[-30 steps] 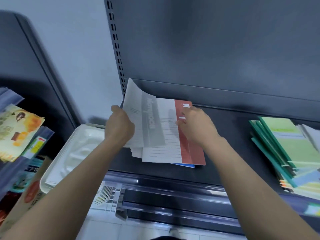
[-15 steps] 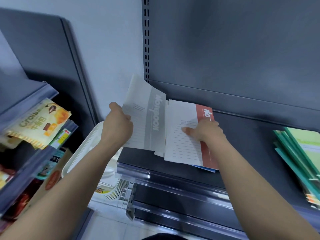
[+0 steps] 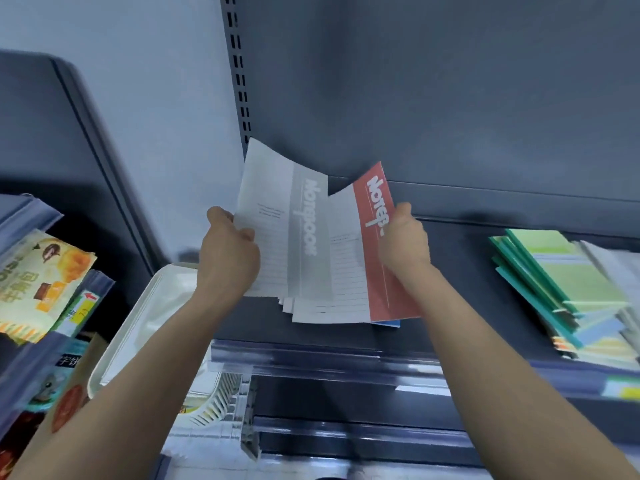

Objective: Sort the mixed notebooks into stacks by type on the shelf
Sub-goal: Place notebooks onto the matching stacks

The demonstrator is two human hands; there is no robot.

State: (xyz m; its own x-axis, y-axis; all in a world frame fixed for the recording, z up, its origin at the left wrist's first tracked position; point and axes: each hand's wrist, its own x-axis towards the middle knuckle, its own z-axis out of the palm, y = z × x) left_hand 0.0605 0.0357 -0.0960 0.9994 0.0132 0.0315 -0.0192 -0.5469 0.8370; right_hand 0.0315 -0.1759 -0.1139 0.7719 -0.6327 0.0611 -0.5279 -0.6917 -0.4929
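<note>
In the head view, the left hand [image 3: 228, 258] is gripping the left edge of the grey notebook [image 3: 304, 237], thumb on its cover and fingers curling behind. The right hand [image 3: 403, 240] is pinching the right edge of the red notebook [image 3: 384, 296], which is lying partly under the grey one. The two are fanning apart at the top and overlapping lower down. More white-edged books are showing beneath them, with a blue notebook [image 3: 386, 323] peeping out at the bottom (how many are in the bundle I cannot tell).

The bundle is sitting at the left end of the shelf [image 3: 485, 289], its top tilting up towards the back panel and its lower ends close to the shelf's front edge. Its long axis is running front to back, away from the person. Each hand is holding its own colour, so the split is lying between the hands. The green stack [image 3: 571, 282] is resting well apart to the right, nearer the right hand. My guess is that the red one is going rightwards and the grey is staying left. A white tray [image 3: 145, 323] is sitting just beyond the shelf's left end.
</note>
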